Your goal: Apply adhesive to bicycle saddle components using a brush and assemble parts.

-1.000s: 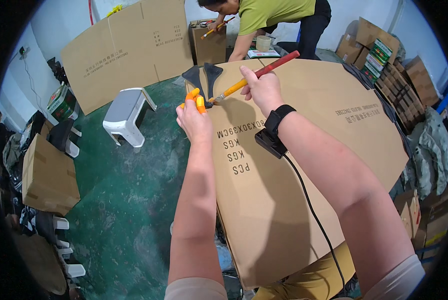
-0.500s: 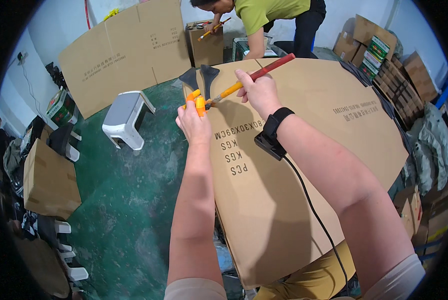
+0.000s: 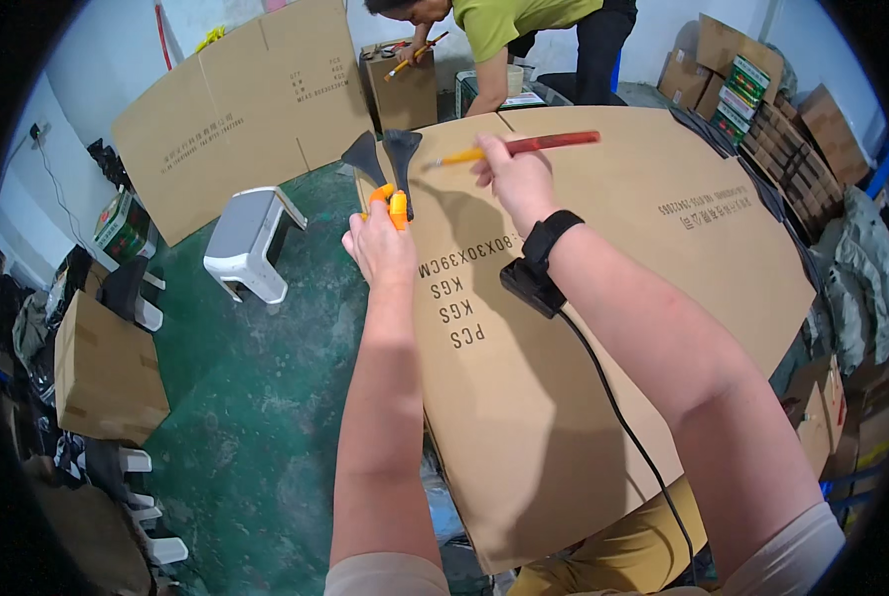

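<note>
My left hand (image 3: 380,243) is closed around a small yellow-orange piece (image 3: 397,210) at the far left edge of a large cardboard sheet. Two flared black pieces, a left one (image 3: 362,156) and a right one (image 3: 401,149), stand out just beyond it; whether they join the yellow-orange piece I cannot tell. My right hand (image 3: 520,182) grips a slim brush (image 3: 556,141) with a red and yellow handle. Its tip points left, near the right black piece and apart from it. A black strap with a small cabled device (image 3: 534,286) is on my right wrist.
The cardboard sheet (image 3: 564,348) spreads before me, with several black pieces (image 3: 752,189) along its far right edge. A co-worker in a green shirt (image 3: 524,25) bends over the far side, holding a similar brush (image 3: 417,57). A grey-and-white stool (image 3: 251,233) stands left; boxes line the walls.
The brush has lifted off the yellow-orange piece and swung flatter, its tip now up near the black pieces. The left black piece has shifted slightly left. My left hand keeps its hold.
</note>
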`<state>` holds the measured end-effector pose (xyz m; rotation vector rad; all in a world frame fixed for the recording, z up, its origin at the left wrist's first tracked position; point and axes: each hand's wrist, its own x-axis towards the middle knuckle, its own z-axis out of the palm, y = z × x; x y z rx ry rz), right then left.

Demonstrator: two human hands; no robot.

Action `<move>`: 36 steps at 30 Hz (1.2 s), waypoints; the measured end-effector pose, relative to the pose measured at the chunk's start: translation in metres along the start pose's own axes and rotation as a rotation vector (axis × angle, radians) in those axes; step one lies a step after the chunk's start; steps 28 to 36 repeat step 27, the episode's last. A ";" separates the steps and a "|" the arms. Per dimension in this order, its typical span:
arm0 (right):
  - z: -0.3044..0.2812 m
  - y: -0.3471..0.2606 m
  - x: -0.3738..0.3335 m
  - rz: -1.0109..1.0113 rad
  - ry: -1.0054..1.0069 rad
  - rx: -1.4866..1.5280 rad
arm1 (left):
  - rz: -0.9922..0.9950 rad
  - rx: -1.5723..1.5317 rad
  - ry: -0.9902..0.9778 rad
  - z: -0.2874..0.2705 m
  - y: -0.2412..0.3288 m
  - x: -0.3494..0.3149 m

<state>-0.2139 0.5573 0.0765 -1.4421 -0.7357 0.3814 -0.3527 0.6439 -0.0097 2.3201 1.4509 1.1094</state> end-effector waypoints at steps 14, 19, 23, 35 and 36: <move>-0.141 -0.062 -0.064 -0.186 0.045 0.021 | 0.094 -0.153 0.053 -0.011 0.002 -0.004; -0.204 -0.093 -0.116 -0.214 0.123 -0.050 | 0.023 -0.130 0.053 -0.007 0.013 -0.005; -0.237 -0.114 -0.155 -0.236 0.154 -0.082 | 0.207 -0.113 0.125 -0.004 -0.002 -0.002; -0.277 -0.125 -0.191 -0.255 0.190 -0.172 | 0.121 -0.172 0.063 0.002 -0.001 0.000; -0.277 -0.125 -0.191 -0.255 0.190 -0.172 | 0.121 -0.172 0.063 0.002 -0.001 0.000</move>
